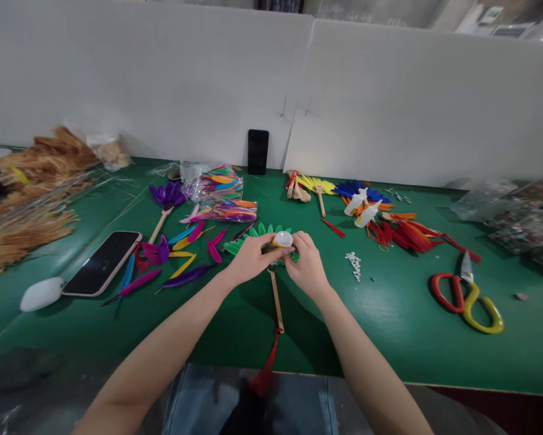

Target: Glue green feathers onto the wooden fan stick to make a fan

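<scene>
My left hand and my right hand meet at the middle of the table, fingers closed around a small white-and-yellow bottle. Its round white end faces up; the lower end is hidden by my fingers. Right beneath lies a fan of green feathers, partly covered by my hands. Its flat wooden handle points toward me and ends in a red tassel hanging over the table edge. Loose purple, yellow and blue feathers lie left of my left hand. Small white beads are scattered to the right.
Red-and-yellow scissors lie at right. Two small white bottles rest by red feathers. A yellow feather fan and purple one lie behind. At left are a phone and white mouse. White panels border the back.
</scene>
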`<control>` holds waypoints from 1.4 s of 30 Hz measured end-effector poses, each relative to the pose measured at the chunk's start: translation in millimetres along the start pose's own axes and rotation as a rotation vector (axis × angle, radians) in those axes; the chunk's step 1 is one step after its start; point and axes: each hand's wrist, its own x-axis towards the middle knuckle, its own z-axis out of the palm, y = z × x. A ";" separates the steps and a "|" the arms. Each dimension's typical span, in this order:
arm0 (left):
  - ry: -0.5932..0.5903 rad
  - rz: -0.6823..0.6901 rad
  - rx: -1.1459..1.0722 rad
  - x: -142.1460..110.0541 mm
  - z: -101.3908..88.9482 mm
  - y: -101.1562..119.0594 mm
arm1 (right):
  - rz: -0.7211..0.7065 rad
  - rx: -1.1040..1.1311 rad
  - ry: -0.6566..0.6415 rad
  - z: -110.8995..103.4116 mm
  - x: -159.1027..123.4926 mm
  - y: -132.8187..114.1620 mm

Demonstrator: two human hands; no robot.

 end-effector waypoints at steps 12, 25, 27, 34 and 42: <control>-0.003 0.023 0.001 0.1 -1.2 -0.4 | -0.004 0.002 0.005 1.5 0.1 1.1; -0.012 0.022 0.017 1.0 -2.2 1.7 | -0.006 0.064 0.039 -2.4 1.7 2.0; -0.056 0.011 -0.013 0.5 -5.8 4.8 | 0.013 0.094 0.035 -4.6 2.6 -0.2; 0.013 -0.020 -0.122 2.0 -25.0 7.0 | 0.126 0.114 0.055 -11.8 7.2 -5.7; 0.160 -0.145 -0.145 4.8 -29.7 -4.9 | 0.264 0.124 0.153 -17.0 8.4 -0.3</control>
